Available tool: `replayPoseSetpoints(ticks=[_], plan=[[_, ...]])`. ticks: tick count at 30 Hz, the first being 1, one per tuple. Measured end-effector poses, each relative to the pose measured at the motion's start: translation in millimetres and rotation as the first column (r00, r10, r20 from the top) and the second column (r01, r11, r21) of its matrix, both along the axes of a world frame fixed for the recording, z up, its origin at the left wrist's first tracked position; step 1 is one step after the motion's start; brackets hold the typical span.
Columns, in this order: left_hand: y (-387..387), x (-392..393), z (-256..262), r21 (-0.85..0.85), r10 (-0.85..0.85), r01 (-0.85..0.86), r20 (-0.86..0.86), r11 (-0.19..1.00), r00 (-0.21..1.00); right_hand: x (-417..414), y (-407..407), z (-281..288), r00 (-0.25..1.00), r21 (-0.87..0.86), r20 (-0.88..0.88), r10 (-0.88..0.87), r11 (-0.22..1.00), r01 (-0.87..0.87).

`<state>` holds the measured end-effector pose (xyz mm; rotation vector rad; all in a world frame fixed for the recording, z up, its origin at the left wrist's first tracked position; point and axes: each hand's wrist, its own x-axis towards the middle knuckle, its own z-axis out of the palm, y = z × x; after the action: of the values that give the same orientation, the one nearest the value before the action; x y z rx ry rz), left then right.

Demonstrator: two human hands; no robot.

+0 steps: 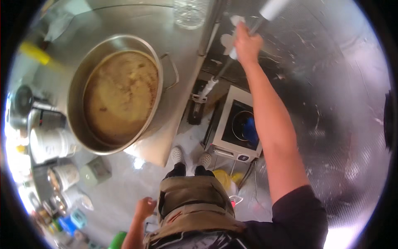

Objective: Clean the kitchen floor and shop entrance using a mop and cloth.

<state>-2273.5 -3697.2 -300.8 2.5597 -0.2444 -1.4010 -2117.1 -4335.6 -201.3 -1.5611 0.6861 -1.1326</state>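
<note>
My right hand is closed around the pole of a floor tool, which looks like a flat mop; the pole has white sleeves and bare metal sections. Its dark flat head is on the floor between the metal counter and an induction cooker. My left hand hangs beside my brown apron, fingers loosely curled and partly turned from view. On the counter to the left stands a large steel pot with a side handle, holding a brown liquid with paler foam on top.
The induction cooker stands low at the right, a blue item on its top. A clear plastic container sits on the counter. White buckets and a grey-green box are to the left. Metal-like sheeting lines the right side.
</note>
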Motion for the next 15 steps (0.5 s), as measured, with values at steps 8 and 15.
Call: replayPoseSetpoints(ticks=[8,15], plan=[[39.8,-4.3,-37.0,-0.331,0.105,-0.074,0.078,0.941,0.991,-17.0,4.4,20.9,0.995,-0.009,0.085,-0.061,0.998,0.062],[74.3,-2.2,-46.9,-0.192,0.431,-0.428,-0.031,0.883,0.902,-10.9,-21.6,56.5,0.873,-0.247,-0.058,-0.484,0.854,0.457]])
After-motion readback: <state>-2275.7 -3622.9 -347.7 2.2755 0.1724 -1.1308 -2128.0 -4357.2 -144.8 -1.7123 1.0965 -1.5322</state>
